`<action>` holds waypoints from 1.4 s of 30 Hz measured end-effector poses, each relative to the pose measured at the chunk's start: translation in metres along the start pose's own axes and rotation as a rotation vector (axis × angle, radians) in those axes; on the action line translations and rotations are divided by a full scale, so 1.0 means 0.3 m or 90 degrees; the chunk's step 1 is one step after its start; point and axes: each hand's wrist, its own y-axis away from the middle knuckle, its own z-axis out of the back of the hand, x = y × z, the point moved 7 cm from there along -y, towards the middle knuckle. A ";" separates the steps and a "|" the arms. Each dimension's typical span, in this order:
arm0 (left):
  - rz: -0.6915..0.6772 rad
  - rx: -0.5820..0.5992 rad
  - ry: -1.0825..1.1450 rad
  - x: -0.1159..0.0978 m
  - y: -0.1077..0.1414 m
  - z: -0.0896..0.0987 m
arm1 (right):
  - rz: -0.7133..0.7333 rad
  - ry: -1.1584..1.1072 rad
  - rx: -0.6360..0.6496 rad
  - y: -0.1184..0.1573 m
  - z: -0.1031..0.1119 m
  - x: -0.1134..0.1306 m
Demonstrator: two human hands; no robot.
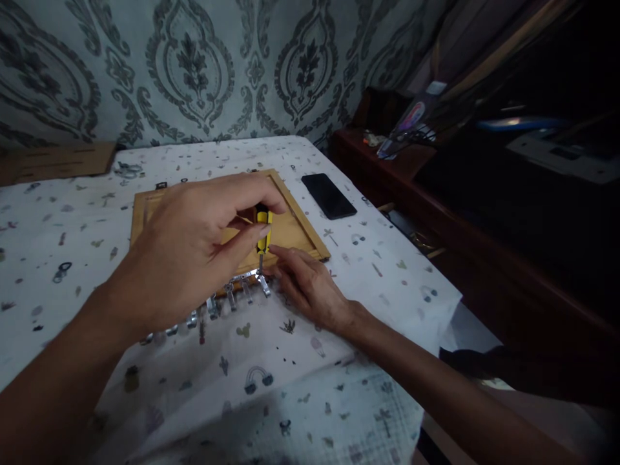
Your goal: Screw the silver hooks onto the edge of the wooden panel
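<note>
My left hand [194,239] is closed around the yellow and black handle of a screwdriver [263,236], held upright with its shaft pointing down. The tip meets the right end of a row of shiny metal hooks [247,292] along the near edge of a wooden framed panel [303,226]. Beside the shaft, my right hand [312,287] has its fingers bent together against that end of the row; what lies between the fingertips is hidden. My left hand and wrist cover much of the panel and part of the hook row.
A black phone [329,196] lies right of the panel on the patterned tablecloth [387,284]. Scissors [128,170] and a piece of cardboard [58,161] are at the far left. A dark red wooden surface [411,158] with a plastic bottle [411,119] stands beyond the table's right edge.
</note>
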 end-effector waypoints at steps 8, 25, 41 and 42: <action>-0.068 -0.025 -0.010 -0.018 -0.007 -0.014 | 0.006 -0.008 -0.008 0.003 -0.003 -0.006; -0.037 -0.041 -0.009 0.000 -0.003 -0.015 | 0.008 0.015 -0.003 0.001 0.001 0.003; -0.010 -0.046 0.004 -0.004 -0.005 -0.019 | -0.003 0.002 0.009 0.000 0.003 0.007; -0.016 -0.047 -0.003 -0.006 -0.005 -0.022 | -0.008 0.005 0.010 0.001 0.002 0.005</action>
